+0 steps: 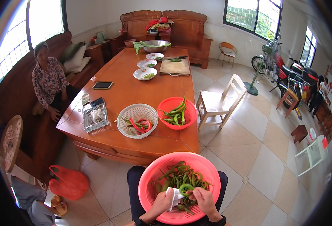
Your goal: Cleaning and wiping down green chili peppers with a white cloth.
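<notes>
On the person's lap rests a large pink plastic colander holding many green chili peppers. Above its near part, my left hand grips a white tissue or cloth. My right hand pinches a curled green chili pepper, which lies against the white piece. On the wooden table ahead, a white plastic colander holds red and green chilies. Beside it, a red plastic colander contains long green chilies.
A glass ashtray, a phone, bowls with chopped greens and a cutting board with a knife lie on the table. A wooden chair stands at right. A seated person is at left, above a red plastic bag.
</notes>
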Tool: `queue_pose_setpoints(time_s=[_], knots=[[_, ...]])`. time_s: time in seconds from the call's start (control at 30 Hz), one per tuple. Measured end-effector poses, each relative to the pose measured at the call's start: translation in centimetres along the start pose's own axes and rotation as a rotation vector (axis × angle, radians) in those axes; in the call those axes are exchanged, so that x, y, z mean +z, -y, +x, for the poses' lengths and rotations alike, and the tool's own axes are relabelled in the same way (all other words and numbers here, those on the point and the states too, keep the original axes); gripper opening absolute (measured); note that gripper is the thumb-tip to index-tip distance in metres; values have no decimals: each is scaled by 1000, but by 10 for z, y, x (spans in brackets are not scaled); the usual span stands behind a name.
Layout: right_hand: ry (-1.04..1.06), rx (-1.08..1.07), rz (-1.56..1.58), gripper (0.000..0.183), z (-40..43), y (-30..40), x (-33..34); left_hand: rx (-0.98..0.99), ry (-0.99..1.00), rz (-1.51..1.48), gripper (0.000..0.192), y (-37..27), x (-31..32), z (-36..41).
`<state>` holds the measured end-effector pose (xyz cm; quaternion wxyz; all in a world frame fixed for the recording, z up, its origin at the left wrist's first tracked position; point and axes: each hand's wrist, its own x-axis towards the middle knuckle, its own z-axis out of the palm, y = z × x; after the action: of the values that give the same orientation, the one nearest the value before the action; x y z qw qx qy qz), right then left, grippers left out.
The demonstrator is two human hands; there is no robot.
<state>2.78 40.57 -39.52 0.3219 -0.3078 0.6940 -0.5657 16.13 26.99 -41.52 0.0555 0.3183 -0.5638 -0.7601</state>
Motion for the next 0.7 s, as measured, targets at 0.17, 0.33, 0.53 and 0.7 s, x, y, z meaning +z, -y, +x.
queue_pose_setpoints(time_s=[0.17,0.33,0.53,0.7], knots=[[-75,-49,-5,23,5,7,-4,16,33,-56,46,8,-3,1],[8,-285,-339,15,0,4,18,234,75,-169,48,8,6,5],[114,-222,-411,19,-4,1,24,108,129,-105,40,-5,2,-4],[70,-221,-374,22,-6,-6,22,219,59,39,35,7,4,-1]])
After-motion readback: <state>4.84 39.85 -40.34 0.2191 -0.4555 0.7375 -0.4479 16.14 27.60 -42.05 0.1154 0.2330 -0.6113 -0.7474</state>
